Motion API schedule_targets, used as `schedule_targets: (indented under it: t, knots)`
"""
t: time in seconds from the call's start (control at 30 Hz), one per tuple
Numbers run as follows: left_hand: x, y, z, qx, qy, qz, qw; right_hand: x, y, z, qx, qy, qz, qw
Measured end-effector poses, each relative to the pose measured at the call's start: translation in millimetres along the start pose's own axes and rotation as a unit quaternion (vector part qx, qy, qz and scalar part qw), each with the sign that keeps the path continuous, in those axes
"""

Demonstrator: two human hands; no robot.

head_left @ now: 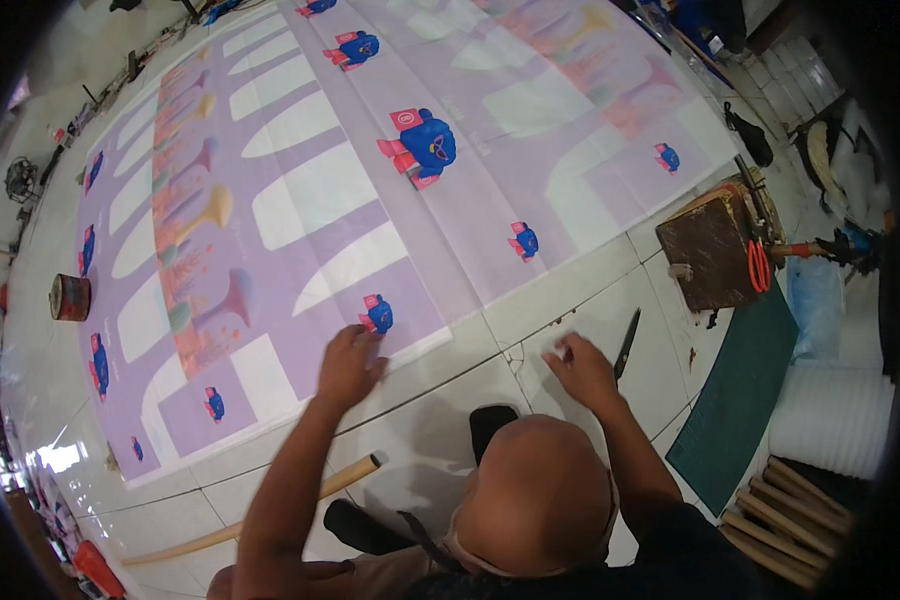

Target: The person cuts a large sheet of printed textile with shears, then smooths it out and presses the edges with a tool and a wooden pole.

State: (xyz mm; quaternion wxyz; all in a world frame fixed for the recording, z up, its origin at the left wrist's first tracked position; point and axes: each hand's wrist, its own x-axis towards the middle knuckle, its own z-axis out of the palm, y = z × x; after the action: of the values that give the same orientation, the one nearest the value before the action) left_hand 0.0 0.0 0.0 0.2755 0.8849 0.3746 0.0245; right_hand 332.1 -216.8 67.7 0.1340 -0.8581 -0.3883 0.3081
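Purple printed sheet (365, 205) lies flat on floor. L hand (352, 365) at its near edge, loosely open, fingers bent; R hand (584, 372) half-open past that edge, over tiles (460, 375) (black blade (629, 340) just beside). Room to move btwn sheet & knee (535, 490).

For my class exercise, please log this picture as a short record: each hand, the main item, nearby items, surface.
Left hand: over the sheet's near edge; contact unclear, nothing visibly held
Right hand: fingers curved, beyond the sheet's edge; nothing visibly held
Main item: large flat purple-and-white printed sheet with blue cartoon figures
Beside right hand: slender black pointed tool, exact kind unclear
Far left: rusty brown cylindrical tin
Right side: dark green flat strip
Surface: pale tiled floor
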Motion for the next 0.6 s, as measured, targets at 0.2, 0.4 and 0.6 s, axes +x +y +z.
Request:
schedule_targets:
  t: [0.2,0.4,0.6]
  knots:
    - [34.9,57.1,64.3,0.007,0.128,0.029,0.991,-60.9,120.9,42.9,-0.014,0.139,0.105,0.985]
    - [41.9,62.5,79.2,0.007,0.178,0.019,0.984,-57.7,147.9,45.6,0.044,0.158,0.204,0.965]
    - [47.2,69.0,78.7,-0.015,0.187,0.004,0.982,-31.9,131.5,20.6,0.02,0.059,0.258,0.964]
